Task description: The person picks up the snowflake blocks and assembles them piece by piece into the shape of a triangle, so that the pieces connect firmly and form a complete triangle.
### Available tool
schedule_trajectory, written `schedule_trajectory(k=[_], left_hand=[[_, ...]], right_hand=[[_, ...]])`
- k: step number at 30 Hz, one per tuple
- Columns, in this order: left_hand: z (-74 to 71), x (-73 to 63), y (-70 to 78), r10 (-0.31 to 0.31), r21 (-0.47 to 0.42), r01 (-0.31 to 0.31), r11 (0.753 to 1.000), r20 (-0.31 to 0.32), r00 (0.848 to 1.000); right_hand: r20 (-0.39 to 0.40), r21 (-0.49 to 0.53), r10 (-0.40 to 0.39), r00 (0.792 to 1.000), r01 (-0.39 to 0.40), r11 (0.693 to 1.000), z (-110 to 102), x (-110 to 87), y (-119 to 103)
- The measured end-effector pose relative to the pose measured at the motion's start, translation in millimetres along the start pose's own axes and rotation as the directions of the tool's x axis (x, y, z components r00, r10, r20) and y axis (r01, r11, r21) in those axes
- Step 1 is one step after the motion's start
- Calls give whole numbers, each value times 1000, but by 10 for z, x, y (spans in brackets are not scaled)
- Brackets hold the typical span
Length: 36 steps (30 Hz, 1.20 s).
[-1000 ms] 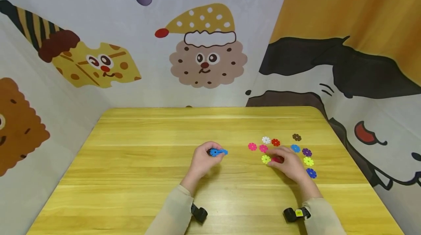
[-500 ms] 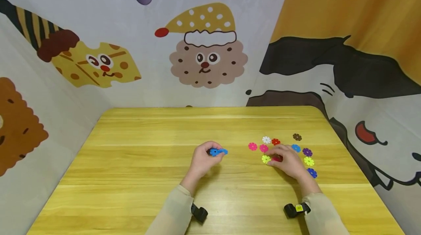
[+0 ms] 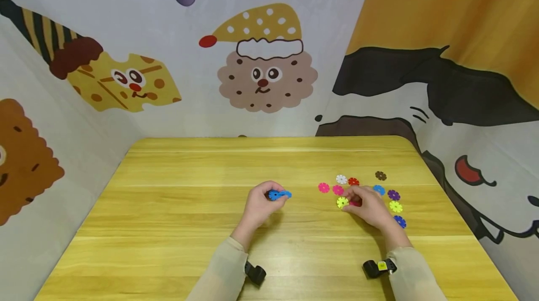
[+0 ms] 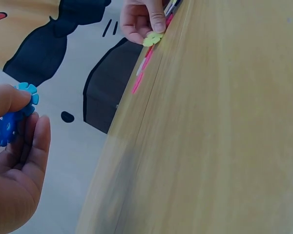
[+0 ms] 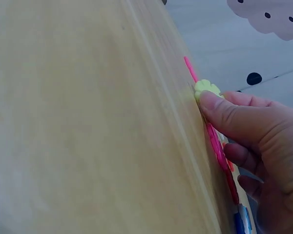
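Observation:
My left hand (image 3: 262, 201) holds joined blue snowflake discs (image 3: 275, 194) between thumb and fingers above the table. In the left wrist view, a light blue disc (image 4: 28, 92) is slotted to a darker blue disc (image 4: 7, 128). My right hand (image 3: 368, 205) pinches a yellow snowflake disc (image 3: 342, 202) between thumb and forefinger, its face tilted up in the right wrist view. Under the right palm a pink-red disc (image 3: 355, 203) is partly hidden.
Around the right hand lie pink (image 3: 324, 187), white (image 3: 341, 179), red (image 3: 353, 181), brown (image 3: 381, 176), light blue (image 3: 379, 189), purple (image 3: 393, 195), yellow (image 3: 396, 206) and dark blue discs (image 3: 400, 221). They rest on the wooden table (image 3: 181, 226), with a printed curtain behind.
The right thumb and forefinger have closed on the yellow disc, which has tipped up and shifted slightly from where it lay. The left hand stays still with its blue discs.

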<state>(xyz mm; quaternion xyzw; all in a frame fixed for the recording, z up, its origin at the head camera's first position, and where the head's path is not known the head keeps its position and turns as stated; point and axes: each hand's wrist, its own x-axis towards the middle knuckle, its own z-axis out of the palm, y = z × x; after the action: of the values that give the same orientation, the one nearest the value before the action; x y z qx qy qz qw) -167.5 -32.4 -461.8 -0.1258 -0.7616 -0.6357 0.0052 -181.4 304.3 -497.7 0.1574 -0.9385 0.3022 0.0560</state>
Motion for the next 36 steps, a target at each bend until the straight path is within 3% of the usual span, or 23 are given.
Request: schedule_trajectory(k=[8,14,18,22,29,32,36], left_hand=[[29,-4,3,15,15,-15,1000,0,1000],[60,1,-16,24,9,-24,1000,2,1000],[76,7,-18,21,-6,-21,1000,11,1000],[95,13,-21,20,-16,-20,1000,18,1000],[118,15,-43,58,-35,-57,998,10,998],[118,15,-48,73,-38,-72,997,10,997],[110,12,-36,71,-33,-71,997,12,997]], right_hand=[[-24,58,-36,999,38,998,-1,25,-80],[-8,263,-53,999,53,963,72,83,-356],[51,440,-10,999,-13,898,154,136,-610],[106,602,2,994,-66,796,233,185,-826],[169,760,-17,985,-120,638,317,273,-1038],[189,784,-11,982,-144,603,330,287,-1068],[215,790,-10,977,-168,590,334,296,-1086]])
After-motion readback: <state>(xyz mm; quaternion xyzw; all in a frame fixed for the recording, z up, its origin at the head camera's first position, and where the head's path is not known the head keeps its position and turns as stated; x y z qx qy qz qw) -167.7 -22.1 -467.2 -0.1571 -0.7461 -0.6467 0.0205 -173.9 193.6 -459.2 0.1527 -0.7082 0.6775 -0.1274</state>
